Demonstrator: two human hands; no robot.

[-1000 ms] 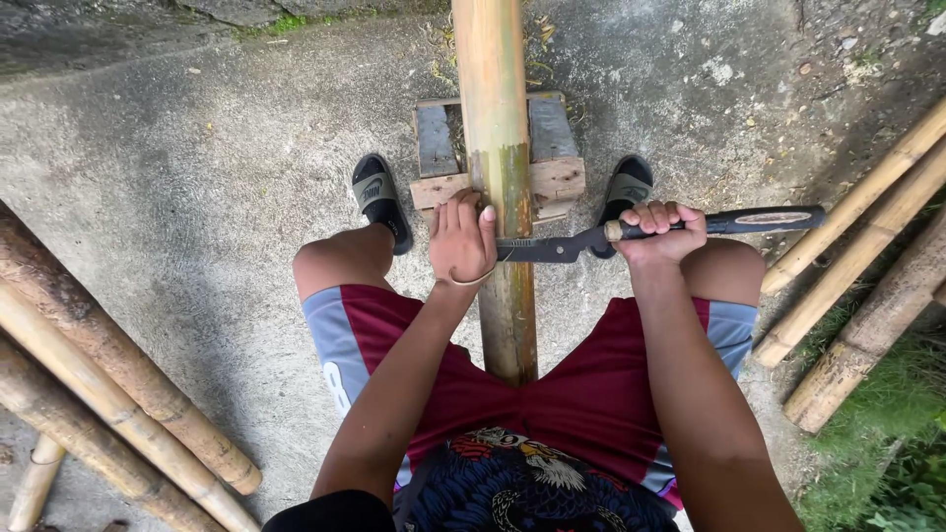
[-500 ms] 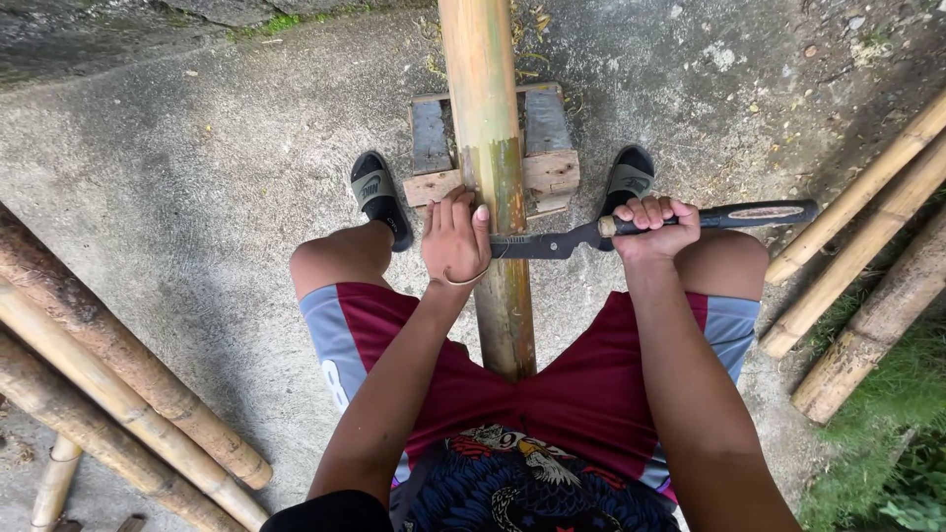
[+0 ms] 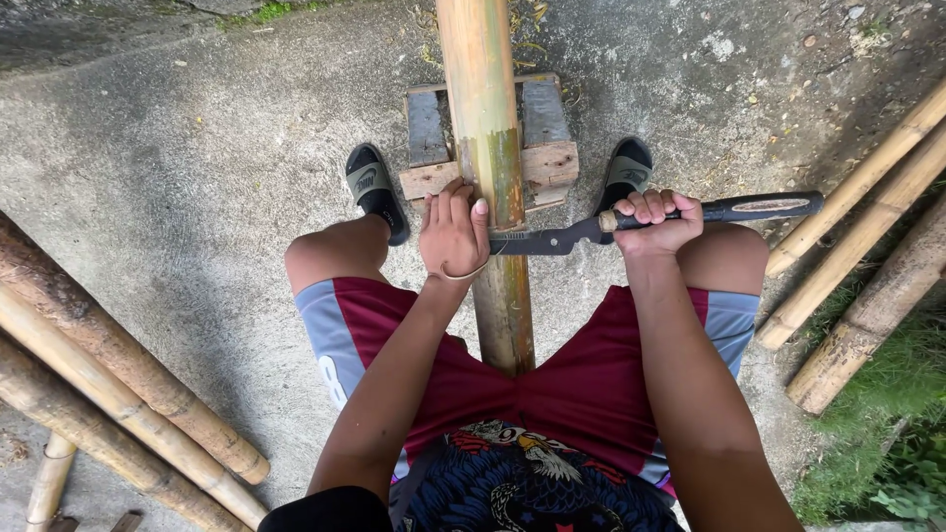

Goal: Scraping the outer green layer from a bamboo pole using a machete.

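A long bamboo pole (image 3: pixel 490 148) runs from between my legs away over a small wooden stand (image 3: pixel 547 128). My right hand (image 3: pixel 658 222) grips the black handle of a large knife (image 3: pixel 562 236), whose blade lies across the pole. My left hand (image 3: pixel 453 233) rests on the pole's left side, fingers flat beside the blade tip. The pole is greener and scraped near the blade. My feet in dark slippers (image 3: pixel 374 189) sit either side of the stand.
Several thick bamboo poles (image 3: pixel 118 384) lie at the lower left on the concrete ground. More poles (image 3: pixel 867 246) lean at the right, beside grass (image 3: pixel 897 433). Rough concrete surrounds the stand.
The view has shifted slightly; both hands and the knife stay at about the same spot on the pole, with the knife a little lower along it.
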